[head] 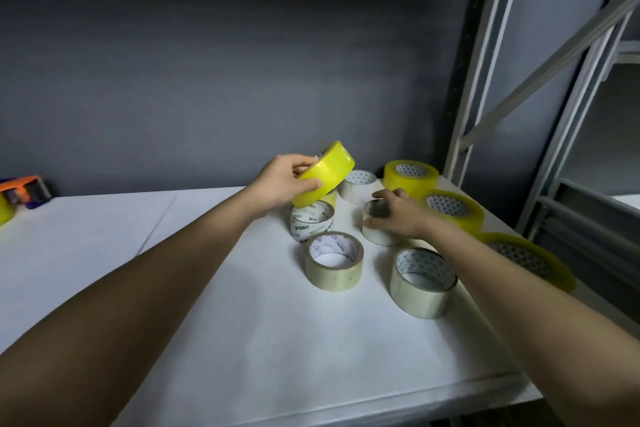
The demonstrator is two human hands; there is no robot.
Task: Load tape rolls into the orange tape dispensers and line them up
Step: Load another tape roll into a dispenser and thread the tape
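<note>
My left hand point(282, 180) grips a yellow tape roll point(327, 173), tilted and lifted above the white shelf point(207, 305). My right hand point(398, 215) is closed round a clear tape roll point(377, 230) that stands on the shelf. Several other rolls lie around them: a printed clear roll point(311, 222) under the lifted one, a beige roll point(334, 262), a pale roll point(422, 282) and a white roll point(358, 185). An orange tape dispenser point(26, 191) sits at the far left against the wall.
Three yellow rolls point(410, 177), point(452, 210), point(526, 258) run along the shelf's right edge. A grey metal rack frame point(502, 80) stands to the right. Another yellow roll point(5, 211) shows at the left border. A dark wall closes the back.
</note>
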